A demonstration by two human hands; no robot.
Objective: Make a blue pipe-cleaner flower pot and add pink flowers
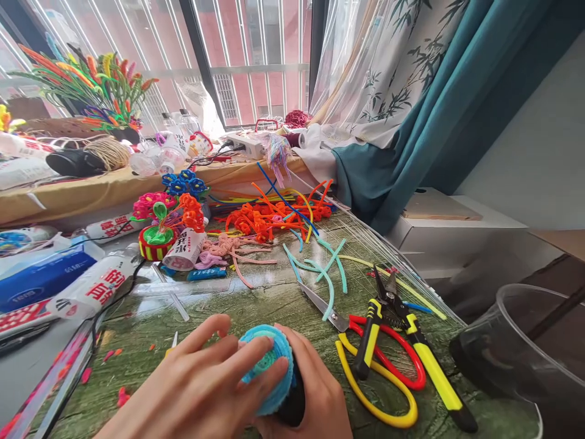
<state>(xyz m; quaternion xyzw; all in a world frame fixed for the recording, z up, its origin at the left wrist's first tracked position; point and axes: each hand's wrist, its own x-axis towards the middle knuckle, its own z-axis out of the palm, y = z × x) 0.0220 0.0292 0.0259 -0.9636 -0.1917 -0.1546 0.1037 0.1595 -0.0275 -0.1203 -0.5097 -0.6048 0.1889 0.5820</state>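
A blue coil of pipe cleaner [269, 366] is wound around the top of a dark cylinder [295, 405] at the bottom middle. My left hand [201, 390] lies over it from the left, fingers pressing on the blue coil. My right hand [315, 396] wraps around the dark cylinder from the right and behind. Just to the right lie scissors [384, 372] with red and yellow handles, and yellow-handled cutting pliers [406, 341] across them.
Loose teal pipe cleaners [320, 268], an orange pile [269, 219] and pink ones [228, 250] litter the green table [256, 299]. Finished pipe-cleaner flowers [169, 213], bottles and a tissue pack [41, 280] stand left. A clear plastic tub [521, 360] sits at the right edge.
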